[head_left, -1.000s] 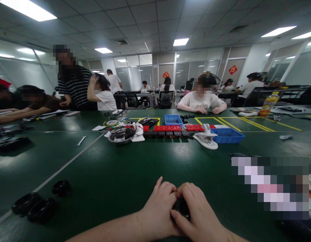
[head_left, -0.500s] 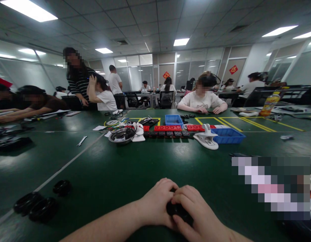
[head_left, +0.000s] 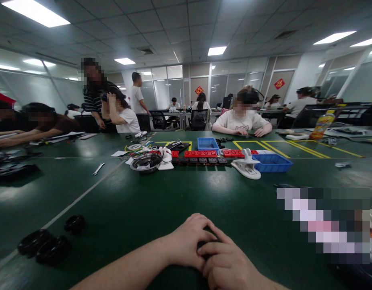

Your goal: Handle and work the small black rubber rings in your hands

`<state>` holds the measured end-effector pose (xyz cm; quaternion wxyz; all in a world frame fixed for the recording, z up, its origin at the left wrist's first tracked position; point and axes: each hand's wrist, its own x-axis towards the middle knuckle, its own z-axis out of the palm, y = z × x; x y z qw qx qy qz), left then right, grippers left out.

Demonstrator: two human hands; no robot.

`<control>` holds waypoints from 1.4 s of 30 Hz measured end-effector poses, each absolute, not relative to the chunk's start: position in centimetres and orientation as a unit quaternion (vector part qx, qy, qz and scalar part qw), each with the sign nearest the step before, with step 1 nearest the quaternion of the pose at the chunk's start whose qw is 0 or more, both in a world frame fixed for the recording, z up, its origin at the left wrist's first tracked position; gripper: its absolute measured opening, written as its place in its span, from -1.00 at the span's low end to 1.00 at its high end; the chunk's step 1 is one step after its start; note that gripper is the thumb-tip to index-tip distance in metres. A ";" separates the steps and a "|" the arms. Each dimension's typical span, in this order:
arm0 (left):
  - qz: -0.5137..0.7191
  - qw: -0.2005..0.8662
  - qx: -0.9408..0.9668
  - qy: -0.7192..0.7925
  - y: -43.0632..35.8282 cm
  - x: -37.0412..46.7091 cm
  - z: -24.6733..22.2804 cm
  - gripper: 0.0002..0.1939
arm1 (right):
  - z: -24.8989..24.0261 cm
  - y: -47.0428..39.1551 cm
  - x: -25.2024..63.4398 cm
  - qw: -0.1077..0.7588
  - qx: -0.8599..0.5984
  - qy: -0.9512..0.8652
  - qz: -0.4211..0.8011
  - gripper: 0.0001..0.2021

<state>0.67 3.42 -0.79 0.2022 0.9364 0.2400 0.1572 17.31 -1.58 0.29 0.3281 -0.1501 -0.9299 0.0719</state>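
Low in the middle of the head view, my left hand (head_left: 190,239) and my right hand (head_left: 226,262) meet over the green table. Both are curled round a glossy black round part (head_left: 202,246), mostly covered by the fingers, so its exact kind cannot be made out. My right fingers lie across its top and touch my left fingertips. To the left of my forearm lie three glossy black ring-shaped pieces: one by itself (head_left: 75,224) and two touching, a farther one (head_left: 34,243) and a nearer one (head_left: 54,249).
Farther back stand a metal bowl (head_left: 145,163) of cables, a white clamp (head_left: 248,166), a red-and-black strip (head_left: 200,156) and a blue bin (head_left: 273,162). A wrench (head_left: 98,168) lies left. A blurred-out item (head_left: 321,225) is at right. A person (head_left: 242,117) sits opposite.
My right hand's fingers have shifted across the black part and now cover more of it. My left hand has hardly moved. The black rings stay in place.
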 end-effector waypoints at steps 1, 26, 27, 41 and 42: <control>0.157 0.204 0.936 0.242 3.4 0.6 -0.8 -0.60 | 0.6 -1.7 17.4 0.333 -0.154 -0.928 0.069 -0.86; 0.188 0.167 0.903 0.349 1.3 1.7 -0.2 -0.44 | 1.3 -1.9 17.2 0.301 -0.412 -0.857 0.068 -0.83; 0.190 0.169 0.902 0.349 1.3 1.7 -0.2 -0.46 | 1.4 -2.0 17.1 0.287 -0.422 -0.857 0.075 -0.86; 0.174 0.226 0.921 0.265 2.9 1.0 -0.6 -0.56 | 1.6 -1.9 17.2 0.313 -0.300 -0.889 0.152 -0.77; 0.176 0.226 0.923 0.256 3.0 0.9 -0.6 -0.58 | 1.7 -1.9 17.2 0.316 -0.278 -0.895 0.147 -0.77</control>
